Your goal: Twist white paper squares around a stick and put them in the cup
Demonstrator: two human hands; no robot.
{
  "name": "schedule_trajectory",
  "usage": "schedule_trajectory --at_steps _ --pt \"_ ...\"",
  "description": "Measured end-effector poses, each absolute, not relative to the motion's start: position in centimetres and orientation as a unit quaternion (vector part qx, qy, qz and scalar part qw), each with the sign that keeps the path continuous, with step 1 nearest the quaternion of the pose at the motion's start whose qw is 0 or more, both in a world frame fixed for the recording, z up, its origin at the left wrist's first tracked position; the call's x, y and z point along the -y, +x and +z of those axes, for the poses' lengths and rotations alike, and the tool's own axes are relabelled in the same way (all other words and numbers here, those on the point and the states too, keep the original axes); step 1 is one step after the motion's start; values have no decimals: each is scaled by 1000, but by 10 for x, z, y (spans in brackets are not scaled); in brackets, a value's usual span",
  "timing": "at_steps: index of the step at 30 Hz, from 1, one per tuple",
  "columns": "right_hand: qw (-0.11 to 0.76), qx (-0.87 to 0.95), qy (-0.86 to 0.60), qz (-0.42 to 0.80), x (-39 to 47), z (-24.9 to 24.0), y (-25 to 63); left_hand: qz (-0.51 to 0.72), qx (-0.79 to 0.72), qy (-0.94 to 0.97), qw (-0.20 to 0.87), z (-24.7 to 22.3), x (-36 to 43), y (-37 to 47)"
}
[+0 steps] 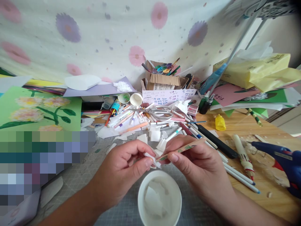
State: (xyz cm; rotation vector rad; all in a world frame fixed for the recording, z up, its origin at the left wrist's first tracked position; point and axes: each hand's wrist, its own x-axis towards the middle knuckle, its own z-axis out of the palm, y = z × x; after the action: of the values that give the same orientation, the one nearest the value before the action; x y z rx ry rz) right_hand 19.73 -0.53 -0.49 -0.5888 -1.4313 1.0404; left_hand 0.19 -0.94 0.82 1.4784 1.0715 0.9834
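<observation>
My left hand (127,166) pinches a small scrap of white paper (151,158) between thumb and forefinger. My right hand (198,163) grips a wooden pencil (182,149) whose tip presses into that scrap. Both hands hover just above a white paper cup (143,194) that holds several white paper pieces. The cup stands on a grey cutting mat (89,175).
Pens, markers and torn paper bits (155,135) litter the desk behind the hands, with scissors (161,112) among them. A blue glue gun (282,158) lies at the right. A green flower painting (39,110) lies left. A cardboard box of supplies (162,80) stands at the back.
</observation>
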Motion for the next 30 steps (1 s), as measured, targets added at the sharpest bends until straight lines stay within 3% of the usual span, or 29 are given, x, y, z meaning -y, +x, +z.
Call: schedule_trajectory --at_steps 30 --pt "613 519 -211 558 5 -10 193 435 -369 602 558 -3 10 1"
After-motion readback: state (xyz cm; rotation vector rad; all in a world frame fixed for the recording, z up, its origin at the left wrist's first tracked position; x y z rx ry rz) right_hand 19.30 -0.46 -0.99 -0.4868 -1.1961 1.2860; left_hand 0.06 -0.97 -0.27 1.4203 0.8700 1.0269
